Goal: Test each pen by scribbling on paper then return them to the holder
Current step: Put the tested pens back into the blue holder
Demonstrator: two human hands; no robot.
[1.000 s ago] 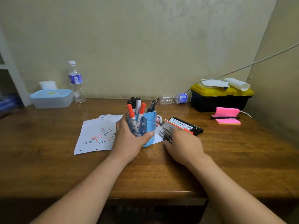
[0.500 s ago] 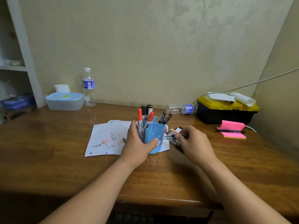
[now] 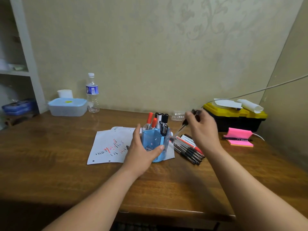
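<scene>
My left hand wraps round the blue pen holder, thumb on the front and fingers on its left side. The holder stands on the scribbled paper with markers inside. My right hand is up in the air. It pinches one pen, which tilts down beside the holder. More pens lie on the table.
</scene>
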